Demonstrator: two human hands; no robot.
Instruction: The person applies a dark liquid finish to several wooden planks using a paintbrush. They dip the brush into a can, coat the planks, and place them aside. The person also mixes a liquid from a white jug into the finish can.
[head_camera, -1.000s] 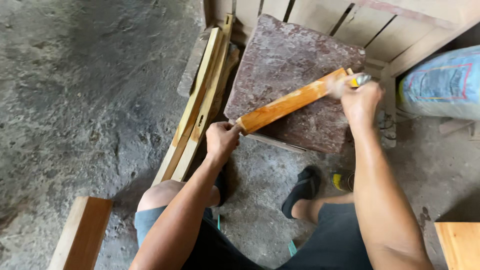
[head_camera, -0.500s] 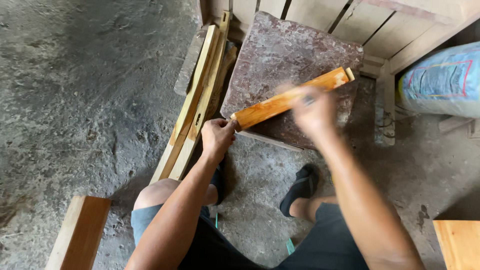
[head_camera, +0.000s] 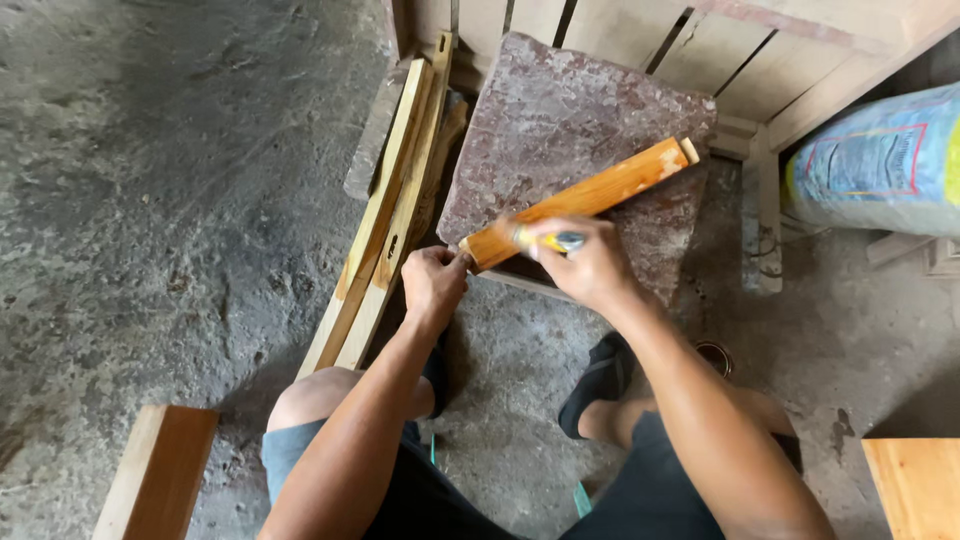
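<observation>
A glossy orange-brown wooden stick (head_camera: 610, 190) lies slanted across a reddish stone slab (head_camera: 570, 110). My left hand (head_camera: 432, 285) grips the stick's near end at the slab's lower left edge. My right hand (head_camera: 585, 265) holds a small brush (head_camera: 550, 240) with a yellow handle and metal ferrule against the stick, close to its near end. The stick's far end points up and to the right.
Several bare pale wooden slats (head_camera: 385, 215) lean on the concrete floor left of the slab. A wooden crate wall (head_camera: 700, 40) stands behind. A blue-grey sack (head_camera: 880, 165) lies at right. Wooden blocks sit at bottom left (head_camera: 155, 485) and bottom right (head_camera: 915, 485). A small tin (head_camera: 715, 355) sits by my foot.
My right hand has swept the brush down along the stick from its far upper end to near the end held by my left hand. The left hand has stayed put.
</observation>
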